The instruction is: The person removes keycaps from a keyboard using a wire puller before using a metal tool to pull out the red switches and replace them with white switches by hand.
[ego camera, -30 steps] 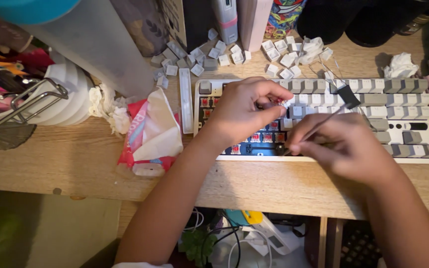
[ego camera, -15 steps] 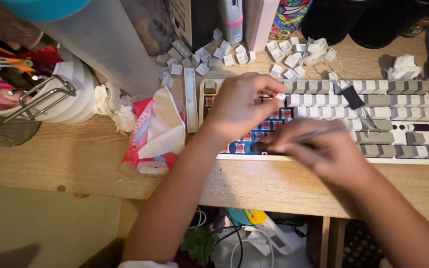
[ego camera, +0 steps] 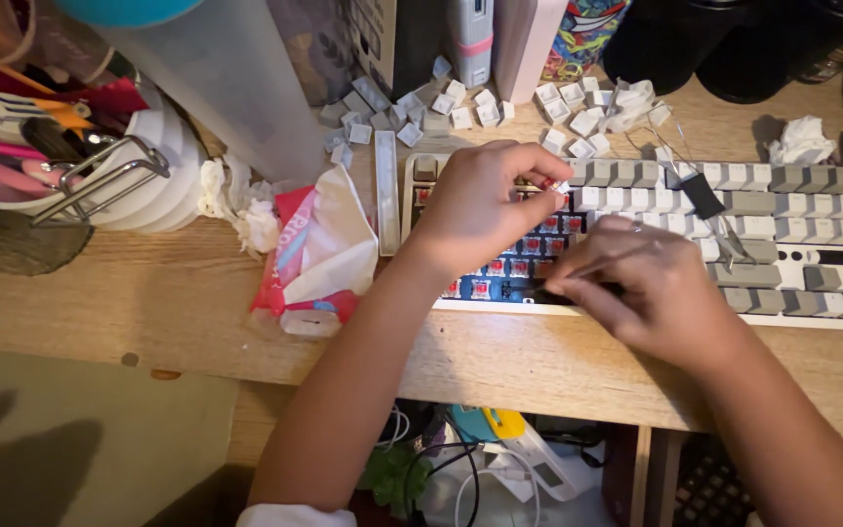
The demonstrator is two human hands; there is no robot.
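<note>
Nearest the camera, the right hand (ego camera: 651, 293) hovers low over the front edge of the keyboard (ego camera: 792, 244), its fingers drawn together at the tips around a thin dark tool (ego camera: 578, 290) (too dim to say what kind) that points toward the exposed red switches (ego camera: 509, 265) just under the left hand. The left hand (ego camera: 480, 210) sits a little farther in, over the stripped left part of the keyboard, thumb and forefinger pinched shut on a small pale keycap (ego camera: 560, 185). The two hands are near each other but not touching, the right one below and to the right of the left. A black keycap puller (ego camera: 700, 193) lies on the grey keys just beyond the right hand. Left of the left hand, a crumpled pink and white tissue pack (ego camera: 309, 259) rests on the wooden desk (ego camera: 100, 303). Beyond both hands, loose keycaps (ego camera: 461, 112) lie scattered in a heap, and a crumpled tissue (ego camera: 800, 141) sits far right.
</note>
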